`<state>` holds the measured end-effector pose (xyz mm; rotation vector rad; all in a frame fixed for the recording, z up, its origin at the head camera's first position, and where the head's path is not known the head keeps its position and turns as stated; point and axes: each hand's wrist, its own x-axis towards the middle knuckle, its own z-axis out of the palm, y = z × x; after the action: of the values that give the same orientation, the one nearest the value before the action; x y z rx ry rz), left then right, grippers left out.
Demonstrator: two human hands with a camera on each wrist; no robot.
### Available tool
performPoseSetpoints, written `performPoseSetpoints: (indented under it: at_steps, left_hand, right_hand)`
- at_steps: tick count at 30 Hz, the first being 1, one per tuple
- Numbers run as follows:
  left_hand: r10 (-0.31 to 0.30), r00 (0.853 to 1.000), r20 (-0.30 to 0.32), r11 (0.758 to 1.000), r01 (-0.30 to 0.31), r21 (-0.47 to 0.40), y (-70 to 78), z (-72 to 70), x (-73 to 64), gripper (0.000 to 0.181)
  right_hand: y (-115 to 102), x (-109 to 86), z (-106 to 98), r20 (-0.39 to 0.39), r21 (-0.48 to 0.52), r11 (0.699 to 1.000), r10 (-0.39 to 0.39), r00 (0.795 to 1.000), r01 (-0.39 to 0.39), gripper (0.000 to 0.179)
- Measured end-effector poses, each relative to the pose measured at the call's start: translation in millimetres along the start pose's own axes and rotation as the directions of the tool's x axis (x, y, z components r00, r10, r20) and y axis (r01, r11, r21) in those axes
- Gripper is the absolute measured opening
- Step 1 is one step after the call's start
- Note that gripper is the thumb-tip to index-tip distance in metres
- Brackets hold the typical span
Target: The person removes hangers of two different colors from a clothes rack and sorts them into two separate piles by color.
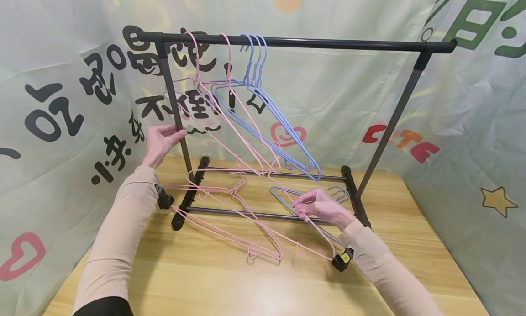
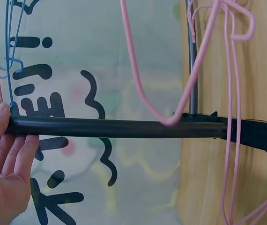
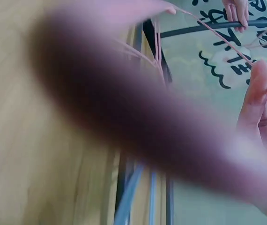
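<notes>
My left hand (image 1: 161, 144) grips the left upright post (image 1: 168, 85) of a black clothes rack, thumb on one side and fingers on the other in the left wrist view. My right hand (image 1: 322, 207) pinches a pink clothes hanger (image 1: 315, 225) between thumb and fingertips, in front of the rack and below its top rail. In the right wrist view that hanger runs up from the fingertips (image 3: 260, 77), and part of it is a broad blur near the lens. Two pink hangers (image 1: 228, 62) and several blue hangers (image 1: 265, 60) hang toward the left of the top rail (image 1: 328, 43).
More pink hangers (image 1: 269, 236) lie over the rack's lower left and the wooden table (image 1: 230, 288). Grey-blue hangers (image 1: 283, 190) lie at the lower right, behind my right hand. A printed cloth backdrop (image 1: 353, 92) encloses the table's back and sides.
</notes>
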<state>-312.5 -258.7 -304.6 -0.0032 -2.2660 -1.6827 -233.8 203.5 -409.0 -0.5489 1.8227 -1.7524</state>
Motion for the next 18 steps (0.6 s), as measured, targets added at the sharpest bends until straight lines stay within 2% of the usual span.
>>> performPoseSetpoints:
  at_steps: [3,8,12,18]
  left_hand:
    - [-0.001,1.0,0.001,1.0,0.001,-0.004,0.4,0.2,-0.6,0.051]
    - [-0.003,1.0,0.003,1.0,0.003,-0.009,0.3,0.0,-1.2,0.05]
    - [-0.007,1.0,0.006,1.0,0.007,-0.007,0.0,-0.2,-1.0,0.049]
    - [-0.002,1.0,0.004,1.0,0.002,-0.007,0.4,-0.4,-0.7,0.048]
  right_hand:
    - [2.4,6.4,6.8,-0.003,-0.007,1.0,0.02,1.0,-0.02,0.017]
    - [6.3,19.1,18.1,0.015,0.029,0.999,0.036,0.999,-0.036,0.029]
    - [8.0,28.4,27.4,0.024,0.083,0.995,0.048,0.999,-0.05,0.019]
    - [11.3,43.5,40.4,0.059,0.157,0.986,0.048,0.997,-0.057,0.032]
